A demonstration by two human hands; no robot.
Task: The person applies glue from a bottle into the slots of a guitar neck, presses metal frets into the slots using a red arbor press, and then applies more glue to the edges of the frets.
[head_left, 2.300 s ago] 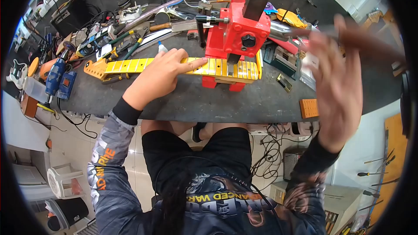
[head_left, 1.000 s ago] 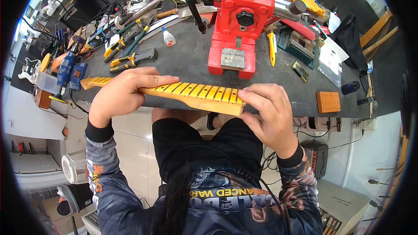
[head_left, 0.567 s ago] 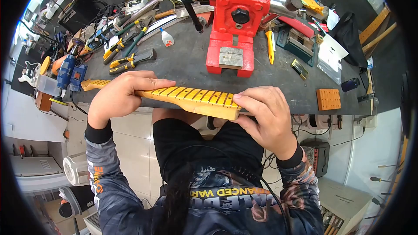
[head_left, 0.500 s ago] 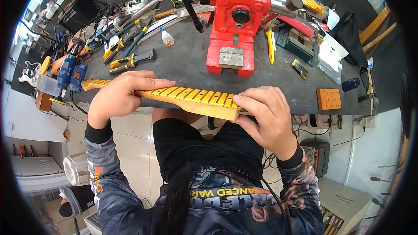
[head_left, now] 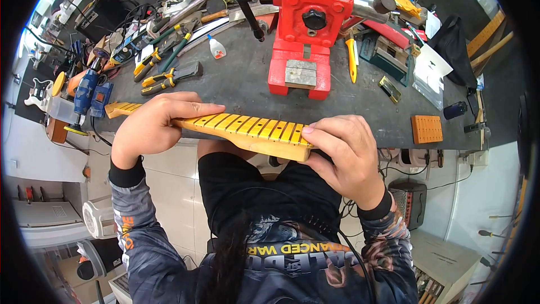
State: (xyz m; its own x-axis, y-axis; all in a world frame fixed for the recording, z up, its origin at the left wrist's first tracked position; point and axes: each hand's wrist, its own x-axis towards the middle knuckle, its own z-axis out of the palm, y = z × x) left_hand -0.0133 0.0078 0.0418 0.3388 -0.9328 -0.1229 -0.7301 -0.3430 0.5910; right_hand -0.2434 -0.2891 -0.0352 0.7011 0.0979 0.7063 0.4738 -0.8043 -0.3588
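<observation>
From the head camera, I look down on two bare hands holding a glossy yellow wooden guitar neck (head_left: pixel 253 130) with dark fret lines across its face, lengthwise over the near edge of the dark grey tabletop (head_left: pixel 236 90). The left hand (head_left: pixel 151 126) grasps it beside the yellow wooden headstock (head_left: pixel 121 110), one finger stretched along the fretted face; the right hand (head_left: pixel 347 157) pinches the squared-off end, a finger on top and the thumb at its lower side. I cannot tell whether the headstock touches the surface beneath.

Beyond the neck and apart from it stands a bright red metal press (head_left: pixel 306 3) with a round black knob (head_left: pixel 314 19), a grey metal block (head_left: pixel 301 74) resting on its base. To its left I see a small white bottle with a blue tip (head_left: pixel 217 50) and, nearer the left hand, black-and-yellow-handled pliers (head_left: pixel 169 79). To its right lies a slim tool with a yellow handle (head_left: pixel 352 62). An orange-brown rectangular block dotted with holes (head_left: pixel 427 129) sits near the tabletop's front edge, just beside a short black cylinder (head_left: pixel 454 110).
</observation>
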